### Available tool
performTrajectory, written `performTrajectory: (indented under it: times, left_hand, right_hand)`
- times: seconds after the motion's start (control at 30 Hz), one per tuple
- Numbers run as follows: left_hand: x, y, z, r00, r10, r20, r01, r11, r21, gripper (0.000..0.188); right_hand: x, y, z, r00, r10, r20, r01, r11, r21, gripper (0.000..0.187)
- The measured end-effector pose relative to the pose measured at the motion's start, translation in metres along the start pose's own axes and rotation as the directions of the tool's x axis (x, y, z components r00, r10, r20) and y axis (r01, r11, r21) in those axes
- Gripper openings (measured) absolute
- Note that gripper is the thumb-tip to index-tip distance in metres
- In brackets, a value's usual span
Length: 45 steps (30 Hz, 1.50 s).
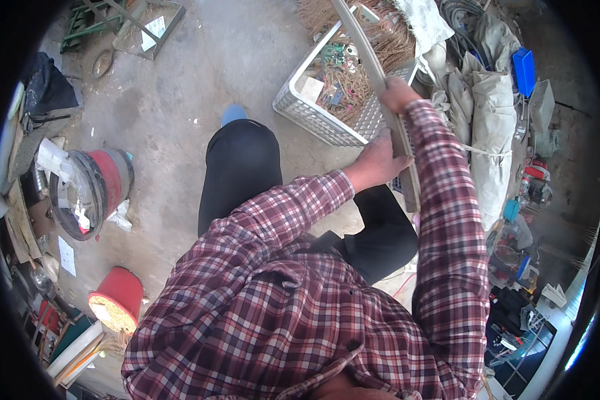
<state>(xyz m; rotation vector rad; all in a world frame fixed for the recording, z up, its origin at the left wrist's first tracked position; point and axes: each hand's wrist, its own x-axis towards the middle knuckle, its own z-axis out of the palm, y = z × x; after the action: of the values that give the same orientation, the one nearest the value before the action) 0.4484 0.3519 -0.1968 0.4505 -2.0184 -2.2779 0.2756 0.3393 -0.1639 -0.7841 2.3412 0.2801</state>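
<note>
A long, narrow, pale strip (363,50), wood or metal I cannot tell, slants from the top of the view down toward my right knee. My right hand (400,95) is closed around it partway along. Closer to my body, my left hand (380,161) grips the same strip, its thumb pointing right across it. Under and beside the strip stands a white plastic crate (299,107) with slotted sides. Inside the crate lie brown fibrous strands (347,93) and a green circuit board (333,55).
Grey-white cloth sacks (490,133) lie right of the crate, near a blue bin (523,72). On the left are a large reel with a red band (105,177) and a red bucket (123,292). A metal frame (170,33) sits at the far left.
</note>
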Motion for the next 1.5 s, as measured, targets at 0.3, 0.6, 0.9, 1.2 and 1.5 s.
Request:
performTrajectory:
  times: [0.3,0.6,0.9,1.2,1.5]
  left_hand:
    - [0.026,-0.030,-0.021,0.992,-0.033,-0.119,0.026,0.998,-0.060,0.033]
    - [0.036,-0.054,-0.022,0.970,-0.223,-0.094,0.197,0.955,-0.223,0.031]
    - [0.089,-0.041,-0.082,0.966,-0.236,-0.107,0.207,0.952,-0.227,0.026]
    - [0.190,-0.042,-0.158,0.896,-0.198,-0.397,0.166,0.980,-0.114,0.036]
    - [0.250,-0.091,-0.195,0.849,-0.261,-0.459,0.250,0.965,-0.086,0.075]
  right_hand:
    - [-0.153,0.100,0.000,0.931,0.209,0.300,-0.363,0.438,0.822,0.032]
    - [-0.213,0.146,0.089,0.923,0.265,0.278,-0.368,0.404,0.838,0.028]
    - [-0.147,0.199,0.199,0.932,0.345,-0.111,-0.223,0.788,0.574,0.035]
    - [-0.128,0.182,0.247,0.937,0.348,-0.006,-0.282,0.771,0.571,0.057]
    - [-0.126,0.159,0.246,0.746,0.318,-0.585,-0.100,0.922,0.374,0.038]
